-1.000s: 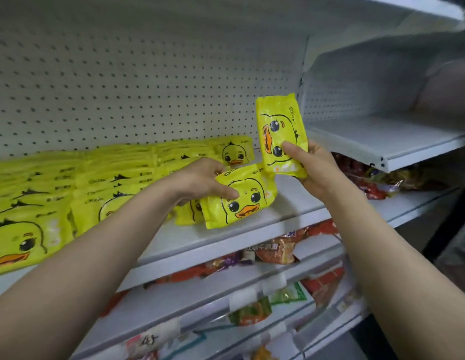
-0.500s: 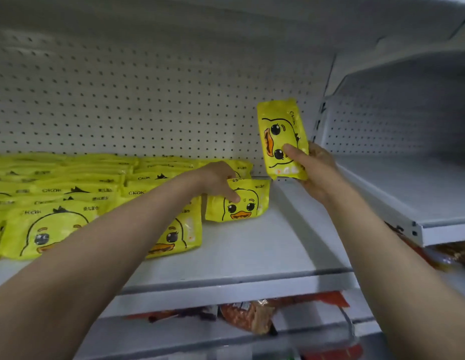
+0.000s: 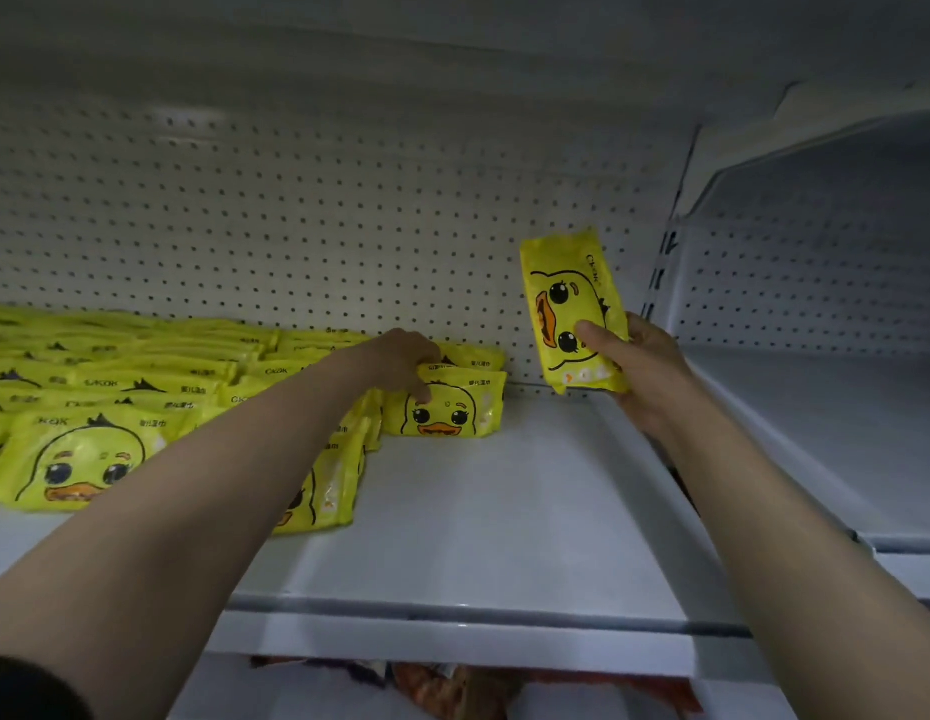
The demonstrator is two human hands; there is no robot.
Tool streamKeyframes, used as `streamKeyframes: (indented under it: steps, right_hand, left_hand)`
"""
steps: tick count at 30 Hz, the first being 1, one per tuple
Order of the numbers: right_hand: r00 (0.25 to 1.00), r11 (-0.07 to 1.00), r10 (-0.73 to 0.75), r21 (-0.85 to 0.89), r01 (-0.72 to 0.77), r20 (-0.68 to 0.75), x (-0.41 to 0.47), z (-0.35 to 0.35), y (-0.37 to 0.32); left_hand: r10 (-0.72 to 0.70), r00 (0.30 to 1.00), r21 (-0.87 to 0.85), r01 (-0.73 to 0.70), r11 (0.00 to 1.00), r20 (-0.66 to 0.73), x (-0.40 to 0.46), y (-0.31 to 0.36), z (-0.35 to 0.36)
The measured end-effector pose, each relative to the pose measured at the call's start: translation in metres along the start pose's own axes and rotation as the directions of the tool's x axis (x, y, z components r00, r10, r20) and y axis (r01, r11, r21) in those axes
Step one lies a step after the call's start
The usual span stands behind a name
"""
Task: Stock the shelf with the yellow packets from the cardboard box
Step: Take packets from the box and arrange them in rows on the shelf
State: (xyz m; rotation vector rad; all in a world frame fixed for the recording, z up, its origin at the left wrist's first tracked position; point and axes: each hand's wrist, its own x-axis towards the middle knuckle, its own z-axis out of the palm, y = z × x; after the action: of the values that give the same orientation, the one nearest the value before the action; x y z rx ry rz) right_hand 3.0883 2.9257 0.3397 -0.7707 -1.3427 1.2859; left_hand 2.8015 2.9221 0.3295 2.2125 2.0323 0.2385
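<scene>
White pegboard shelf (image 3: 504, 511): left hand (image 3: 400, 361) grips a duck packet (image 3: 447, 410) lying there; right hand (image 3: 642, 366) grasps another packet (image 3: 569, 304) upright beside it.

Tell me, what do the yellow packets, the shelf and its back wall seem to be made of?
Packets: likely thin plastic film, glossy; they crinkle, shine, and carry a printed duck.
Shelf: probably painted sheet metal, smooth white with a folded front lip.
Back wall: looks like perforated metal panel, matt white, dotted with even holes.

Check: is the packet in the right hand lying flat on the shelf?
No: the right hand holds its packet upright, above the shelf.
</scene>
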Motion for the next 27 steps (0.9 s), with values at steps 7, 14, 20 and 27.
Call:
streamKeyframes:
  steps: [7,14,20,27]
  right_hand:
    - [1.0,0.999,0.017,-0.027,-0.018,-0.002,0.005,-0.006,0.003]
    - [1.0,0.994,0.024,-0.11,-0.024,0.003,0.012,-0.003,0.016]
    - [0.997,0.934,0.057,-0.355,-0.035,0.052,0.03,0.016,0.019]
    - [0.941,0.694,0.2,-0.717,0.06,0.272,0.045,0.048,0.035]
  left_hand:
    - [-0.052,0.995,-0.096,0.044,0.994,-0.079,0.013,-0.007,0.007]
    - [-0.008,0.98,0.021,0.013,1.0,-0.201,0.014,-0.011,0.016]
    - [-0.11,0.951,-0.103,0.083,0.991,-0.288,-0.011,-0.018,0.014]
    - [-0.208,0.963,-0.038,0.204,0.978,-0.172,-0.064,-0.043,0.024]
